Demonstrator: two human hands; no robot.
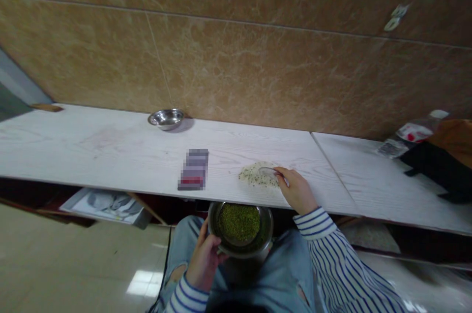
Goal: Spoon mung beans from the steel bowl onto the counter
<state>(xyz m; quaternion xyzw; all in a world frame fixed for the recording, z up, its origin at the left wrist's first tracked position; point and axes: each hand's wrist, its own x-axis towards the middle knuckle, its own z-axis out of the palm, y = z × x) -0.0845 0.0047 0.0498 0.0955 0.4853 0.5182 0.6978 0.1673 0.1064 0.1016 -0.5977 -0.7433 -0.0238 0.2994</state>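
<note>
My left hand (206, 256) grips the left rim of a round steel bowl (267, 234), which I hold over my lap just below the table's front edge. Green mung beans (239, 222) lie inside it. On the white table (228, 138), my right hand (298, 192) is closed around a spoon (267, 171). The bowl of the spoon rests at a spread heap of pale grains mixed with green beans (253, 175). Left of the heap lies a phone-like slab (193, 169), its face blurred by pixels.
A small steel bowl (166, 119) stands near the wall. At the right are a plastic bottle (416, 131), a black item (435, 165) and a brown bag (457, 140). An open drawer (105, 204) with utensils juts out below the table at left.
</note>
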